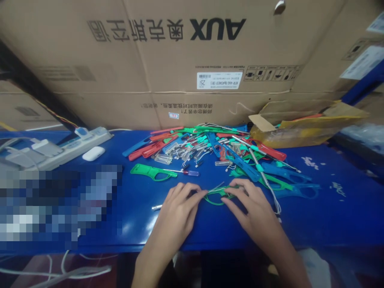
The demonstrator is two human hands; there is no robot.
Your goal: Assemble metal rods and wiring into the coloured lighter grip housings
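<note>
A green lighter casing (217, 200) with a trigger loop is held low over the blue table between my two hands. My left hand (183, 204) is closed, thumb and fingers pinching its left end. Thin pale wires run along the casing. From behind the left hand a silver metal tube tip (156, 207) sticks out; whether it joins the casing is hidden. My right hand (249, 204) has its fingers closed on the casing's right end, covering part of it. Just beyond my hands lie another green casing half (147, 171) and a small screwdriver (191, 173) with a purplish handle.
A heap of red, blue and green casings, clear tanks and wired parts (192, 148) spreads behind my hands. A cardboard box with yellow tape (294, 130) stands back right. At left are a power strip (87, 138) and white case (93, 153). A large carton (168, 60) walls the back.
</note>
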